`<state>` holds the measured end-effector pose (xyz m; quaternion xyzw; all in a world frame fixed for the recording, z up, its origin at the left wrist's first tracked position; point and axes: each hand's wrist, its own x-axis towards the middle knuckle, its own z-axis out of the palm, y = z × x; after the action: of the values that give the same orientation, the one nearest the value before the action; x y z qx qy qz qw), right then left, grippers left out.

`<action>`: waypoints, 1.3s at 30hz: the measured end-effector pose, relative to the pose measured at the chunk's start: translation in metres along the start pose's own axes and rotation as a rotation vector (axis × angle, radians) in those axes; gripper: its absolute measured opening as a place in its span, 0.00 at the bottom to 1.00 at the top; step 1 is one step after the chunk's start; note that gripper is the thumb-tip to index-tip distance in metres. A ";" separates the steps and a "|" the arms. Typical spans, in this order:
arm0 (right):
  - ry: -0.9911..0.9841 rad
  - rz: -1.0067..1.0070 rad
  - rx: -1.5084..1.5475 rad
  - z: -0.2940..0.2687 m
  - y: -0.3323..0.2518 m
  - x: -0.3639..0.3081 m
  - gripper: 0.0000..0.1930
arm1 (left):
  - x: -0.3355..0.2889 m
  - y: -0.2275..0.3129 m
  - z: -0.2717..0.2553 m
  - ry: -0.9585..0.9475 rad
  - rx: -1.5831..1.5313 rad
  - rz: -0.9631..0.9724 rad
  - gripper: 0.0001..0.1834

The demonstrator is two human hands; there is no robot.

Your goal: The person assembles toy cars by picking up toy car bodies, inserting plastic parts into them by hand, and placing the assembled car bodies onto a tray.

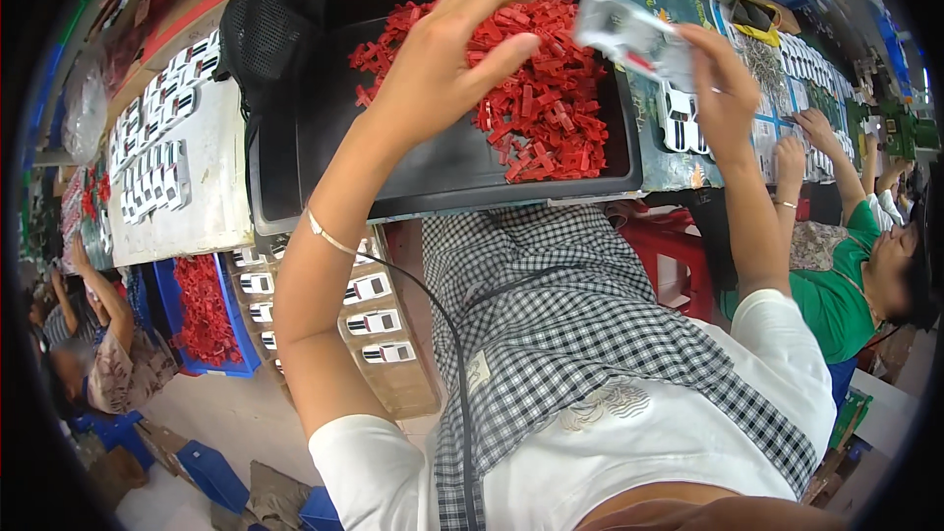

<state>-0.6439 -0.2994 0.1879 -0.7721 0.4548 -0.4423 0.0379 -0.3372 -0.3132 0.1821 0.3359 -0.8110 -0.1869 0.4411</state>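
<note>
Gripping white toy car (621,31) in right hand (725,74), up over right edge of black tray (447,165); blurred. Holding left hand (452,51) loose, fingers spread, above heap of red pieces (551,128); cannot tell if touching any. Could drop car into heap if pinched too lightly; could grab two pieces at once, being so jumbled. To count: two hands, one held car, one tray, red pieces too many to number.

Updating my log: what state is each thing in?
Left hand: open, spread
Right hand: gripping white toy car body
White toy car body: tilted, blurred
Red plastic parts: loosely heaped
Black tray: partly filled
Black mesh fabric: draped
Blue bin: loaded with red pieces
White toy cars: mostly lined up
</note>
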 end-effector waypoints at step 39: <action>-0.253 -0.342 -0.104 0.195 -0.042 0.061 0.07 | -0.033 -0.101 0.019 0.402 -1.296 -0.930 0.13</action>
<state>-0.4641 -0.3868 0.1293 -0.8883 0.3310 -0.3177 -0.0209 -0.3024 -0.3606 0.0915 0.3432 -0.2256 -0.7182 0.5617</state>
